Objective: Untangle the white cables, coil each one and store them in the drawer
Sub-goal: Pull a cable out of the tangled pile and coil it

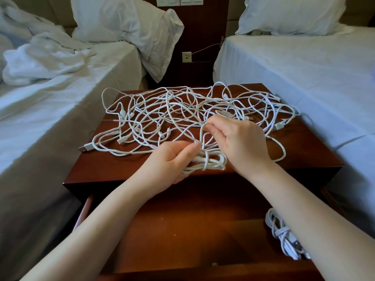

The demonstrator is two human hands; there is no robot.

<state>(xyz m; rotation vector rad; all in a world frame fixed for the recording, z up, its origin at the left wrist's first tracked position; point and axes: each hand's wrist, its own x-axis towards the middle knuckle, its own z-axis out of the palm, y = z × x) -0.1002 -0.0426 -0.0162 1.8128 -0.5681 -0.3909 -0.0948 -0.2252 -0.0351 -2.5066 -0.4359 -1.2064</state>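
Note:
A tangle of white cables point(182, 114) spreads over the top of a dark wooden nightstand point(304, 159). My left hand point(170, 163) grips a small coil of white cable point(211, 161) above the nightstand's front edge. My right hand point(239, 138) pinches a loop of the same cable just above the coil. Below, the drawer point(182, 230) is pulled open. A coiled white cable point(284, 236) lies in its right part, partly hidden by my right forearm.
A bed with rumpled white bedding point(50, 78) stands left of the nightstand, and a made bed point(304, 67) stands to the right. Pillows lean at both heads. A wall socket point(186, 57) with a thin cord sits behind the nightstand.

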